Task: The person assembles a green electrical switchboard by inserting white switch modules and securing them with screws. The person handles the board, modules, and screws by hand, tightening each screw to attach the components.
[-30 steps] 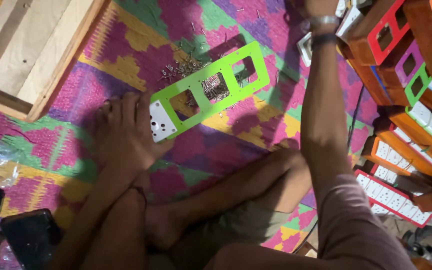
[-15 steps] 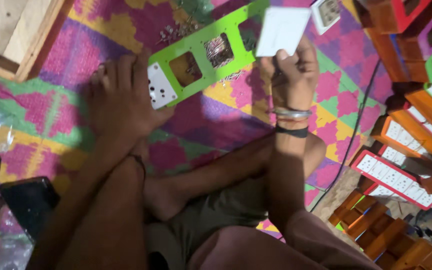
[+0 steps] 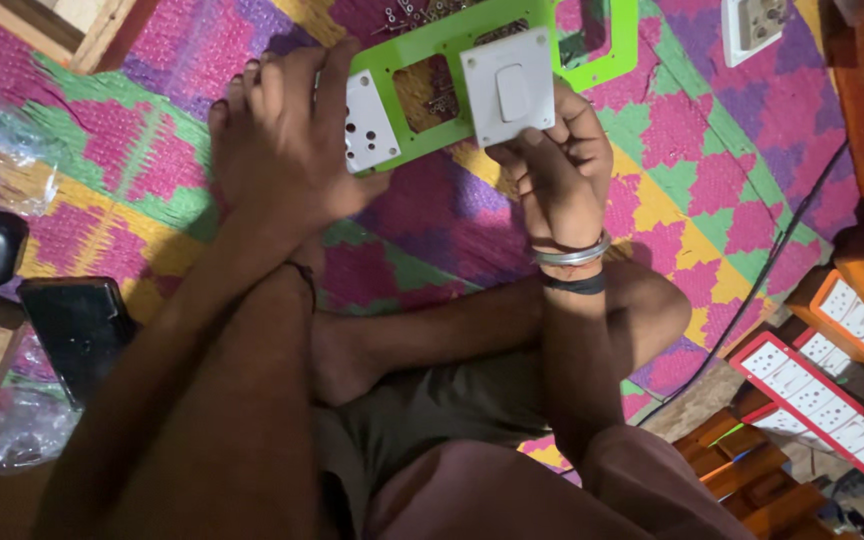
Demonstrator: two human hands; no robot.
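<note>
- While the person sits cross-legged on a woven mat (image 3: 712,200) patterned in pink, purple, green and yellow, the left hand (image 3: 282,150) lies flat, fingers spread, pressing one end of a bright green plastic frame (image 3: 432,40) with rectangular cut-outs.
- Beside those fingers, a white socket module (image 3: 367,125) with round holes sits in the frame.
- Clamped in the right hand (image 3: 557,175) is a smooth, square white switch (image 3: 507,95), held over the frame.
- Small metal screws (image 3: 417,12) lie scattered above.
</note>
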